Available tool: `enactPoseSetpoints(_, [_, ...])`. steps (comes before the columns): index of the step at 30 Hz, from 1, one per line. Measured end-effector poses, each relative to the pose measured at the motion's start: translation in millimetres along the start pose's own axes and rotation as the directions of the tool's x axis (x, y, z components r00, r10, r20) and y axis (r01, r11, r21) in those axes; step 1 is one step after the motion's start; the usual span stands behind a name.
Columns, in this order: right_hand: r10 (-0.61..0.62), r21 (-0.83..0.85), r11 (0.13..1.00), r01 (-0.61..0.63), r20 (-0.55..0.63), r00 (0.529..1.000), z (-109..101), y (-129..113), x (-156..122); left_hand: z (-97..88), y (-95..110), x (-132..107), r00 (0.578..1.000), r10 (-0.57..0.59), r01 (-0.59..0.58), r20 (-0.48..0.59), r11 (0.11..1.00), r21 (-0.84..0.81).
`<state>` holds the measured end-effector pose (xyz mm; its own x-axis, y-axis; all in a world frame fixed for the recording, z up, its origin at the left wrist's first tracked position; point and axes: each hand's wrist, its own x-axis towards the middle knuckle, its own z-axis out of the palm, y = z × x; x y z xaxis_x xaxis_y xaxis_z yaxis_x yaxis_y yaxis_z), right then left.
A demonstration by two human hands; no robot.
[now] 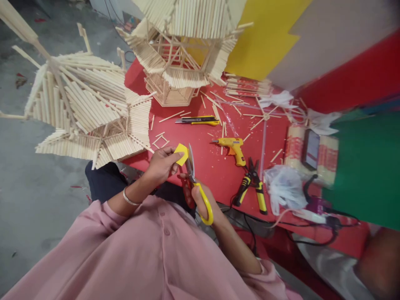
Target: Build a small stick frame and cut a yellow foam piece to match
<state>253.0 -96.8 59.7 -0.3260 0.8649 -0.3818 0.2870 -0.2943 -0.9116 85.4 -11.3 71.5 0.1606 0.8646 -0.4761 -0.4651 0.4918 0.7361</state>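
Between the thumb and fingers of my left hand (163, 163) is a small piece of yellow paper (181, 154), held above the table's front edge. My right hand (201, 198) grips a pair of scissors (206, 204) by the yellow handles, the metal blades pointing up and away from me. The blades stand right beside the paper's right edge; whether they touch it I cannot tell. Beyond my hands, a small frame of sticks (161, 141) and a yellow utility knife (198, 120) lie on the red table (196, 137).
Stick-built roofed models stand at the left (90, 108) and back (175, 62). Right of my hands lie a yellow glue gun (233, 148), pliers (251, 185), a plastic bag (286, 189) and a phone (311, 148) on stick bundles. Loose sticks are scattered about. Cables run along the front edge.
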Motion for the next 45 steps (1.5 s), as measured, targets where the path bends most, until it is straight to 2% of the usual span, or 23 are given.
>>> enactPoseSetpoints(4, [-0.008, 0.039, 0.999, 0.006, 0.058, 0.998, -9, 0, -3, -3.9, 7, -1, 0.998, -0.029, 0.025, 0.048, 0.996, 0.091])
enactPoseSetpoints(11, [0.0, 0.095, 0.995, -0.013, 0.135, 0.991, -23, 0, -5, -7.4, 10, -1, 0.995, -0.038, 0.023, 0.096, 0.989, 0.144])
enactPoseSetpoints(21, [-0.049, -0.063, 0.996, 0.059, 0.143, 0.988, -32, -13, -7, -5.6, 13, -1, 0.992, -0.104, 0.088, 0.071, 0.976, 0.2])
enactPoseSetpoints(26, [-0.035, -0.068, 0.997, 0.044, 0.121, 0.992, -31, -16, -6, -9.0, 12, 2, 0.991, -0.097, 0.076, 0.091, 0.975, 0.211])
enactPoseSetpoints(29, [-0.034, -0.05, 0.998, 0.039, 0.086, 0.996, -28, -13, -6, -9.0, 9, 1, 0.99, -0.093, 0.07, 0.11, 0.978, 0.195])
enactPoseSetpoints(33, [-0.034, -0.014, 0.999, 0.034, 0.045, 0.998, -23, -8, -4, -1.7, 1, -4, 0.982, -0.138, 0.124, 0.132, 0.986, 0.107])
enactPoseSetpoints(38, [-0.016, 0.045, 0.999, 0.015, 0.027, 1.0, -17, -1, -3, 3.6, -10, -5, 0.992, -0.104, 0.104, 0.075, 0.995, 0.008])
enactPoseSetpoints(45, [0.01, 0.076, 0.997, -0.012, 0.021, 1.0, -16, 0, -2, -2.4, -7, -1, 0.995, -0.094, 0.095, 0.028, 0.994, -0.053])
